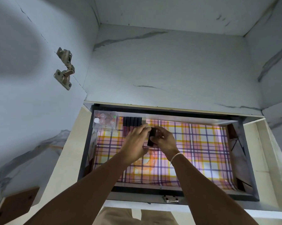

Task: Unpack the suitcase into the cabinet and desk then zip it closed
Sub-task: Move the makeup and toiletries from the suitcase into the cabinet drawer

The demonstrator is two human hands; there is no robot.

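1. Inside the open drawer [249, 153], both hands met over the left-centre of the checked liner [202, 143].
2. The right hand [165, 141] had its fingers curled round a black case [152, 137], which stood on end between the two hands, just above the liner.
3. The left hand [136, 140] reached in from the left; its fingers were bent, with the tips at the case's upper left edge, and whether they pinched it or only touched it could not be told.
4. A white band [176, 156] circled the right wrist.
5. A row of dark lipstick tubes [131, 123] lay side by side along the drawer's back edge, just beyond the left hand's fingertips.
6. A clear plastic box [105, 120] of small round items sat in the back left corner, touching the row's left end.
7. A metal latch [171, 200] was fixed at the middle of the drawer's front rail.
8. A metal hinge [64, 69] hung on the marbled cabinet wall [31, 62] at upper left, well apart from the hands.
9. The suitcase was out of view.
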